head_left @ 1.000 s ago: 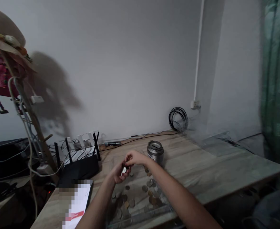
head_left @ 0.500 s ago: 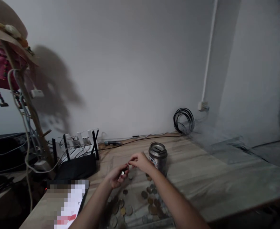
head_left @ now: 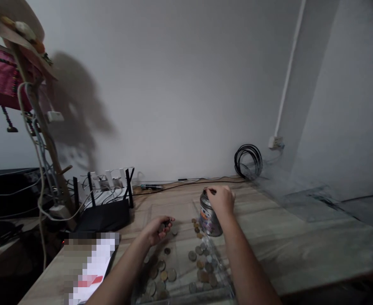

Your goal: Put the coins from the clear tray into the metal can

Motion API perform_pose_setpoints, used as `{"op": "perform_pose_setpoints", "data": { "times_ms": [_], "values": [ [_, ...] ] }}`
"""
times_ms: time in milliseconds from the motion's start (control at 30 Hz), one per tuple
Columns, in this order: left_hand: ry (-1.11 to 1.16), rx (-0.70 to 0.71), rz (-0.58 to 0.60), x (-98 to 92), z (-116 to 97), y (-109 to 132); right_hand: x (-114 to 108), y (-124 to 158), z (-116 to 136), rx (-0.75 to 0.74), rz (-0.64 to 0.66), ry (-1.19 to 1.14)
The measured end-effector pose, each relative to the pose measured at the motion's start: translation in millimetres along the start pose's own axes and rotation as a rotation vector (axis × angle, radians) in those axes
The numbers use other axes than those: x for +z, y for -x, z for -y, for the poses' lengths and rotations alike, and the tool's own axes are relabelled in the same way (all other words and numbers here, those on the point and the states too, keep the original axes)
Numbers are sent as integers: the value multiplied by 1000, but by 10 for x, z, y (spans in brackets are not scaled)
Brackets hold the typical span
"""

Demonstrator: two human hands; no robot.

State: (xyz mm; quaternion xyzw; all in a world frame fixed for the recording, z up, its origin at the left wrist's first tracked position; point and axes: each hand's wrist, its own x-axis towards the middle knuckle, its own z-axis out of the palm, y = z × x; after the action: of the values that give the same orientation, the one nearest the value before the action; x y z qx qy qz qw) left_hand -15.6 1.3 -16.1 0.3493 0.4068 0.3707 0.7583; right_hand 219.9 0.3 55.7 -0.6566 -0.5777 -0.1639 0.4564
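Observation:
Coins (head_left: 165, 223) lie in my left hand (head_left: 157, 231), whose fingers curl around them above the table. My right hand (head_left: 222, 200) is at the top of a metal tin (head_left: 210, 221) with a printed label, its fingers pinched together over the lid. Whatever sits between those fingertips is hidden. The tin stands upright. Several loose coins (head_left: 171, 274) are spread below my left hand, and another group of coins (head_left: 200, 264) lies between my forearms, in front of the tin. Clear plastic (head_left: 216, 254) shows around the coins.
A black router (head_left: 105, 215) with antennas and cables stands at left, behind a pixelated screen (head_left: 94, 258). A wooden stand (head_left: 51, 152) carries a hat and pink bag. Near the wall lie a dark pen-like item (head_left: 151, 187) and a coiled black cable (head_left: 248, 161).
My right hand has moved from beside my left hand, right to the tin's lid. My left hand remains curled around coins. The view has shifted slightly.

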Motion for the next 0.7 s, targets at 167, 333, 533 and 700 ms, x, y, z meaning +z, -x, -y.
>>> {"op": "perform_pose_setpoints", "data": {
  "times_ms": [167,333,533,700],
  "values": [
    [-70,49,9,26,2,44,-41,-3,-85,75,-35,39],
    [-118,70,45,52,-4,66,-82,-45,-182,129,64,20],
    [-15,-116,95,33,-24,47,-106,31,114,-110,-184,-166],
    [-18,-87,84,56,-21,70,144,335,491,-334,261,-313]
  ]
}}
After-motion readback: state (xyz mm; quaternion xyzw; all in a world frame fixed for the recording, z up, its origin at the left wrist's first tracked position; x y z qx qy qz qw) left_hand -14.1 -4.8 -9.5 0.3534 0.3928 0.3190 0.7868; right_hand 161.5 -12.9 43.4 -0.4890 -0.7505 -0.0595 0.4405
